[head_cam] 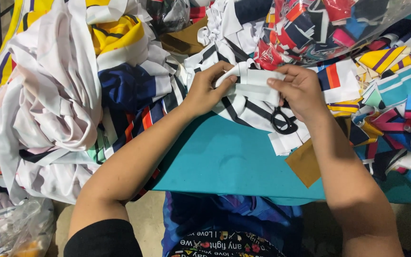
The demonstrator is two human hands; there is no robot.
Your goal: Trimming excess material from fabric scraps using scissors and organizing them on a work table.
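Observation:
My left hand (208,88) and my right hand (302,90) together pinch a folded strip of white cloth (255,82) above a teal table top (224,162). The left fingers hold its rounded left end. The right thumb and fingers press its right end. Black-handled scissors (284,121) hang by their loops under my right hand, against a white cloth with black stripes (243,107). Whether a finger passes through the loops is hidden.
A big heap of white, navy and yellow fabric (72,85) lies to the left. Many bright cut pieces (391,95) cover the right side, some under a clear plastic bag (329,28). A brown scrap (305,164) lies by my right forearm. Plastic bags (10,228) sit low left.

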